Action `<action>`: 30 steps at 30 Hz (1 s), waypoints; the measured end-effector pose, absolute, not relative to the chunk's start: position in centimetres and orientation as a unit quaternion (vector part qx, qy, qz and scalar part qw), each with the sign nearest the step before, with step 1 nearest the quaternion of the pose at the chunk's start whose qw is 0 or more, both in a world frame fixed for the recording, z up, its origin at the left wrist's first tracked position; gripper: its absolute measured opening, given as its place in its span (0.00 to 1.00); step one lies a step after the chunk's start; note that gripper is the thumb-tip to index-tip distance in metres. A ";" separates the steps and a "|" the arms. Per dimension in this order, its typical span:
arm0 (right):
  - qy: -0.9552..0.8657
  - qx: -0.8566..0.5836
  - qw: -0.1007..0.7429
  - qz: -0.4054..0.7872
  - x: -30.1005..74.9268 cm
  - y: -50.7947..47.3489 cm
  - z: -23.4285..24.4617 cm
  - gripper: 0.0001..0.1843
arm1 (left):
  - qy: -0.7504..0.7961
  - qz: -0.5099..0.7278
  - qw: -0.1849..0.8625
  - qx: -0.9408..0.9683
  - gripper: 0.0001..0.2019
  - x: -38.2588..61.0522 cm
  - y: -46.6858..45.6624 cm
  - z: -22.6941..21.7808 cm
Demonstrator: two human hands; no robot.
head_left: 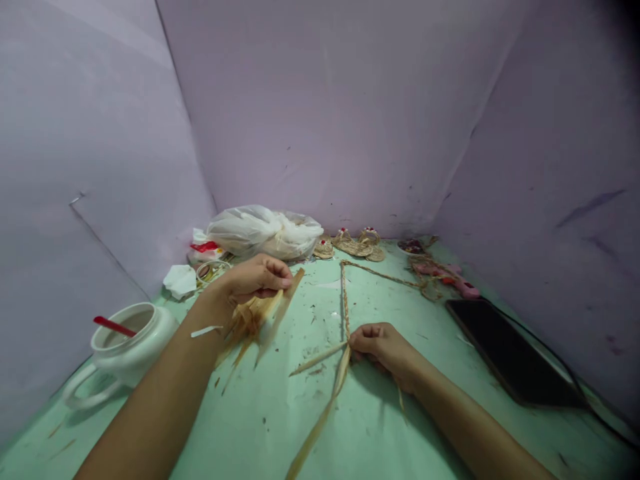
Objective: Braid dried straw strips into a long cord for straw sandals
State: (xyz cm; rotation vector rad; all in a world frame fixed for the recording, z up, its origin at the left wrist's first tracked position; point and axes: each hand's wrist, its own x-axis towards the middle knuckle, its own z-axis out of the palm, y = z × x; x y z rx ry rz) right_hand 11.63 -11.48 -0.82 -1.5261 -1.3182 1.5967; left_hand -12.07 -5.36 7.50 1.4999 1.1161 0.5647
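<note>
My right hand (384, 347) pinches the working end of a thin braid (345, 300) of dried plant fibre between thumb and finger. Loose strands (320, 359) spread from that end, one long one running toward the near edge. From there the braid goes straight back, bends, and trails off to the right. At the left, my left hand (263, 277) is raised with its fingertips closed on a pale brown dried fibre strip (285, 308). Below it lies a pile of dried fibre strips (246, 327), partly hidden by my wrist.
At left stands a white pot (133, 350) with a red-handled utensil (115, 326). A plastic bag (270, 233) and small woven pieces (355, 247) line the back wall. A pink tool (465, 287), partly under braid, and a dark tablet-like slab (513, 350) with a cable lie right.
</note>
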 end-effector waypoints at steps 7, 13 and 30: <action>-0.498 -0.568 0.276 0.594 11.8 -11.4 -1.1 0.06 | 0.458 0.204 0.582 0.640 0.13 -9.8 -5.7 6.7; -0.502 -0.562 0.285 0.592 11.9 -11.3 -1.3 0.06 | 0.454 0.146 0.590 0.651 0.09 -7.8 -6.2 5.4; -0.478 -0.556 0.304 0.608 11.8 -11.4 -1.0 0.05 | 0.481 0.068 0.476 0.733 0.10 -4.1 -7.6 0.8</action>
